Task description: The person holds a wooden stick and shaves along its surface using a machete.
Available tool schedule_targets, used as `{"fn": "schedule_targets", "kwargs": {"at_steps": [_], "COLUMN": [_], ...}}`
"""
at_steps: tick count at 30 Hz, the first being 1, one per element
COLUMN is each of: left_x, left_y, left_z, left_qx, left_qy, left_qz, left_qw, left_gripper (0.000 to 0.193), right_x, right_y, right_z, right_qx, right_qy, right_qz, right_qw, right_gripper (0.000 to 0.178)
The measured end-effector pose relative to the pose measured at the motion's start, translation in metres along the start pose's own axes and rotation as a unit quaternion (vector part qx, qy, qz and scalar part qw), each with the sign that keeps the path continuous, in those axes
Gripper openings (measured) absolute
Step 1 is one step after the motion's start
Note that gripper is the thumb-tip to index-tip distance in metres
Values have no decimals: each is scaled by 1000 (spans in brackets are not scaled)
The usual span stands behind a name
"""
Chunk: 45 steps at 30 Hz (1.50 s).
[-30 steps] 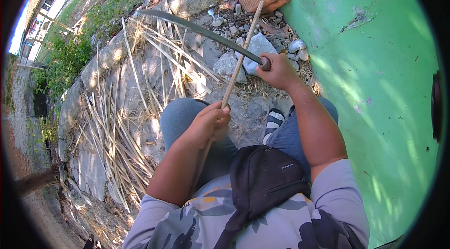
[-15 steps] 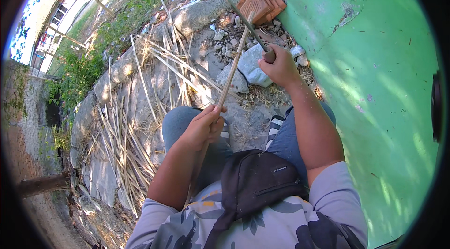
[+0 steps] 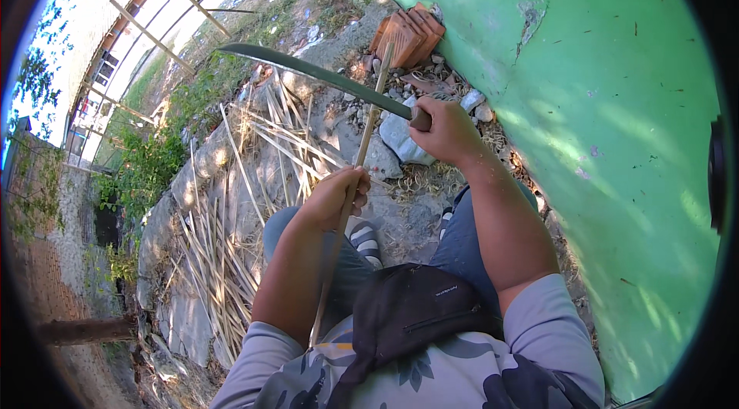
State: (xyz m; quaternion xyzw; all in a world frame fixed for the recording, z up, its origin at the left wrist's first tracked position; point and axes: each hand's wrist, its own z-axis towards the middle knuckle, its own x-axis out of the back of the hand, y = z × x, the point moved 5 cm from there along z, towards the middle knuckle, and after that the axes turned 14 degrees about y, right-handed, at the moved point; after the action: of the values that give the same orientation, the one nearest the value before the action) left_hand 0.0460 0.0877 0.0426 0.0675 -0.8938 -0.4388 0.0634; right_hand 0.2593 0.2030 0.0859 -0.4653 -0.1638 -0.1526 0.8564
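My left hand (image 3: 336,197) is wrapped round a long, thin bamboo strip (image 3: 368,133), which slants from my lap up toward the stacked tiles. In my right hand (image 3: 453,130) is the brown handle of a machete (image 3: 331,79). Its long dark blade points to the far left and crosses the strip above my left hand. Whether the edge touches the strip I cannot tell. The lower part of the strip runs beside my left forearm down to my shirt.
Many loose bamboo strips (image 3: 219,270) lie on the rocky ground at left. Orange roof tiles (image 3: 409,35) are stacked beyond pale stones (image 3: 402,139). A green wall or floor surface (image 3: 616,139) fills the right side. A black bag (image 3: 419,305) rests on my lap.
The machete blade has swung leftward and now lies across the strip, its tip in view. My right hand has lowered slightly. The whole view has shifted a little.
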Motion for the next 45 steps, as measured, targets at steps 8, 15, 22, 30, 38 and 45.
{"fn": "schedule_targets", "kwargs": {"at_steps": [8, 15, 22, 30, 38, 45], "left_x": [2, 13, 31, 25, 18, 16], "left_y": [-14, -12, -16, -17, -19, -22], "left_z": [27, 14, 15, 8, 6, 9], "left_qx": [64, 84, 69, 69, 70, 95], "left_qy": [-133, -293, -311, -274, -286, -300], "left_qz": [-157, -335, -345, -306, -274, -318], "left_qw": [977, 892, 883, 909, 916, 895], "left_gripper": [31, 14, 19, 19, 17, 18], "right_x": [-15, -48, -81, -80, -69, -68], "right_y": [-8, -1, -13, 1, 2, -14], "right_z": [-4, 3, 2, 11, 18, 5], "right_qx": [36, 56, 59, 3, -28, 77], "right_qy": [-78, -129, -126, -107, -119, -143], "right_qz": [-60, -166, -122, -111, -169, -153], "right_qw": [995, 976, 983, 988, 978, 975], "right_gripper": [19, 15, 17, 20, 17, 17]}}
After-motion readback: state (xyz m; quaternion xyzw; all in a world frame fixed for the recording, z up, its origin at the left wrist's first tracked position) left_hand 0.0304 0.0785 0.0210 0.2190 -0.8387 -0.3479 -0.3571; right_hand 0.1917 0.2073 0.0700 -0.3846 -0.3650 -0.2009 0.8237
